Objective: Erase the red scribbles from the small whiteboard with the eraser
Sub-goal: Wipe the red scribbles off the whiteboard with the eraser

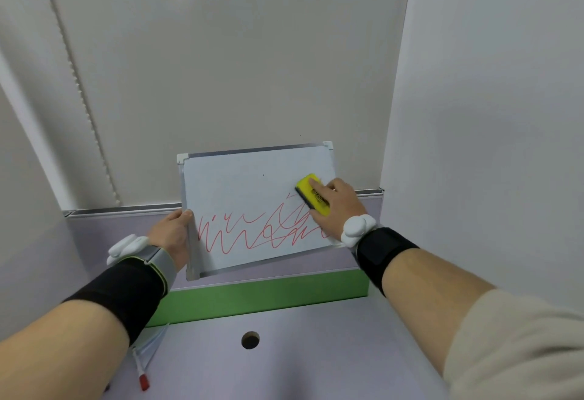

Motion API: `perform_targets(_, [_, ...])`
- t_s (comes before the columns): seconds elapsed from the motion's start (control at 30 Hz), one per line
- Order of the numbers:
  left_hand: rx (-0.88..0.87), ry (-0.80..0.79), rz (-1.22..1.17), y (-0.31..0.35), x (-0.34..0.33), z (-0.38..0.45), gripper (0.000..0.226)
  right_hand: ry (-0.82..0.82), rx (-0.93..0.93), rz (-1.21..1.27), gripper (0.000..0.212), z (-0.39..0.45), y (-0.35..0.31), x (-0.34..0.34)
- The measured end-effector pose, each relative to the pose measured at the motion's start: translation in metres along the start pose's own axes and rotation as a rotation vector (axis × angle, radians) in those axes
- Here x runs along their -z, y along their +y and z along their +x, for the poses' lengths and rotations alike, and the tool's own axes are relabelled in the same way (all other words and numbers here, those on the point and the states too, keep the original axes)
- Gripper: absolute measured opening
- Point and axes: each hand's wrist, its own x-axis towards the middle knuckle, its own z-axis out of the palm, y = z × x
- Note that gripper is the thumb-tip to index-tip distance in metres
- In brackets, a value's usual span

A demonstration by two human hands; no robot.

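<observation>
The small whiteboard (240, 191) with a metal frame is held upright and tilted above the back of the desk. Red scribbles (252, 230) cross its lower half; the upper half is white. My left hand (172, 235) grips the board's left edge. My right hand (336, 205) presses a yellow eraser (311, 191) with a dark felt side against the board's right part, just above the scribbles' right end.
A red-capped marker (141, 369) lies on the desk at the lower left, under my left forearm. A round cable hole (250, 339) sits in the desk. A green and lilac partition (252, 300) runs behind the desk. White walls stand behind and to the right.
</observation>
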Motion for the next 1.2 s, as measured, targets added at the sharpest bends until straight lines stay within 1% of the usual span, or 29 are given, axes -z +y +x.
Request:
perform_targets(0.1, [0.001, 0.004, -0.011, 0.002, 0.000, 0.001, 0.037, 0.078, -0.219, 0.025, 0.069, 0.005, 0.016, 0.010])
perform_targets(0.13, [-0.005, 0.004, -0.021, 0.003, -0.001, 0.000, 0.037, 0.090, -0.239, 0.022, 0.069, 0.004, 0.018, 0.010])
perform_targets(0.17, [-0.014, 0.007, -0.027, 0.003, -0.003, 0.000, 0.036, 0.088, -0.208, 0.026, 0.070, 0.002, 0.014, 0.008])
perform_targets(0.27, [-0.018, 0.013, -0.034, 0.003, -0.005, 0.000, 0.035, 0.019, 0.013, 0.029, 0.070, -0.006, -0.004, -0.005])
perform_targets(0.3, [-0.012, 0.016, -0.036, 0.003, -0.004, 0.000, 0.035, 0.005, 0.051, 0.016, 0.069, -0.005, -0.005, -0.007])
perform_targets(0.33, [-0.008, 0.019, -0.033, 0.003, -0.002, 0.000, 0.036, 0.008, 0.041, 0.013, 0.069, -0.002, -0.002, -0.005])
perform_targets(0.43, [0.003, 0.017, -0.049, 0.005, 0.000, 0.001, 0.038, 0.072, -0.178, 0.023, 0.069, 0.004, 0.019, 0.009])
perform_targets(0.47, [-0.004, 0.015, -0.055, 0.006, 0.000, 0.001, 0.039, 0.074, -0.219, 0.005, 0.069, 0.003, 0.024, 0.012])
perform_targets(0.5, [-0.015, 0.016, -0.055, 0.007, -0.002, 0.001, 0.038, 0.063, -0.217, -0.013, 0.070, 0.000, 0.024, 0.011])
perform_targets(0.53, [-0.024, 0.021, -0.053, 0.007, -0.003, 0.001, 0.037, 0.043, -0.179, -0.017, 0.071, -0.003, 0.021, 0.009])
perform_targets(0.63, [-0.033, 0.038, -0.057, 0.005, -0.007, -0.001, 0.036, -0.016, -0.002, 0.018, 0.070, -0.012, -0.001, -0.007])
perform_targets(0.7, [-0.024, 0.043, -0.057, 0.005, -0.006, -0.001, 0.035, -0.014, 0.023, 0.006, 0.068, -0.010, -0.004, -0.009])
perform_targets(0.73, [-0.013, 0.033, -0.063, 0.005, -0.005, 0.000, 0.034, -0.002, -0.024, 0.003, 0.068, -0.007, 0.000, -0.005])
perform_targets(0.8, [0.003, 0.019, -0.070, 0.005, -0.002, 0.003, 0.032, 0.024, -0.173, 0.001, 0.069, -0.002, 0.013, 0.007])
perform_targets(0.83, [0.003, 0.020, -0.066, 0.006, -0.002, 0.004, 0.034, 0.029, -0.223, -0.012, 0.070, -0.002, 0.019, 0.011])
perform_targets(0.87, [-0.001, 0.019, -0.058, 0.006, -0.002, 0.006, 0.036, 0.026, -0.230, -0.021, 0.071, -0.002, 0.019, 0.013])
perform_targets(0.9, [-0.007, 0.018, -0.052, 0.007, -0.002, 0.006, 0.036, 0.015, -0.194, -0.019, 0.071, -0.004, 0.015, 0.012])
perform_targets(1.0, [-0.007, 0.032, -0.068, 0.006, -0.004, 0.006, 0.038, -0.037, 0.022, 0.006, 0.070, -0.012, -0.006, 0.000])
perform_targets(1.03, [-0.005, 0.042, -0.074, 0.006, -0.004, 0.005, 0.039, -0.042, 0.055, -0.003, 0.069, -0.013, -0.008, -0.004])
perform_targets(1.07, [-0.003, 0.045, -0.080, 0.006, -0.004, 0.006, 0.039, -0.030, 0.041, -0.013, 0.069, -0.011, -0.005, -0.002])
perform_targets(1.17, [0.002, 0.030, -0.071, 0.008, -0.003, 0.005, 0.036, 0.042, -0.209, 0.013, 0.069, -0.007, 0.014, 0.008])
perform_targets(1.2, [-0.003, 0.026, -0.065, 0.009, -0.003, 0.006, 0.035, 0.051, -0.249, 0.005, 0.070, -0.009, 0.017, 0.009])
